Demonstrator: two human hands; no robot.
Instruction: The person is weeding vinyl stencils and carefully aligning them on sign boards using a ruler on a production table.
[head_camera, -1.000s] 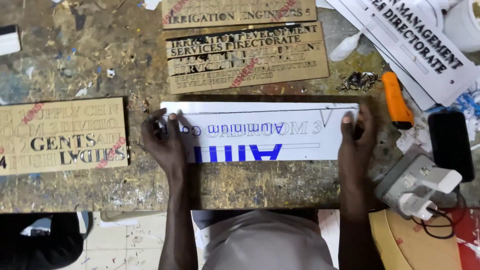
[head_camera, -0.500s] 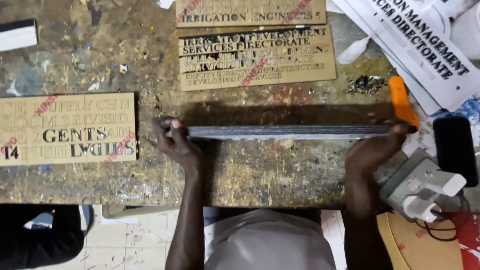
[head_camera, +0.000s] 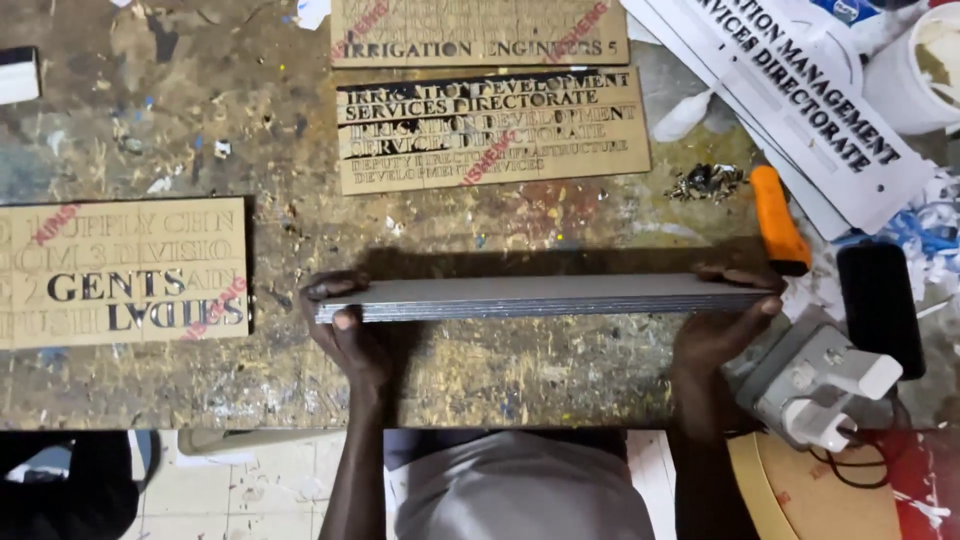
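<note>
**Both hands hold a grey panel on edge over the bench**

Head view: the panel (head_camera: 545, 297) is a long, thin grey sheet turned so that mostly its edge faces the camera. It runs level across the middle of the bench (head_camera: 500, 370), a worn top spattered with paint. The left hand (head_camera: 345, 330) grips the panel's left end, thumb on the near side and fingers wrapped over the top. The right hand (head_camera: 725, 320) clasps the right end in the same way, thumb tip at the corner. Whether the lower edge touches the bench cannot be told.

Just beyond the right end lies an orange knife (head_camera: 778, 220), with a small heap of dark shavings (head_camera: 708, 181) beside it. Further back sit two tan stencil boards (head_camera: 492, 128) cut with lettering, and a third stencil (head_camera: 122, 270) lies well to the left of the left hand. White lettered signs (head_camera: 810, 110) lean across the far right corner. Near the right hand are a black phone (head_camera: 880, 305) and a grey socket with a white plug (head_camera: 820, 385).
</note>
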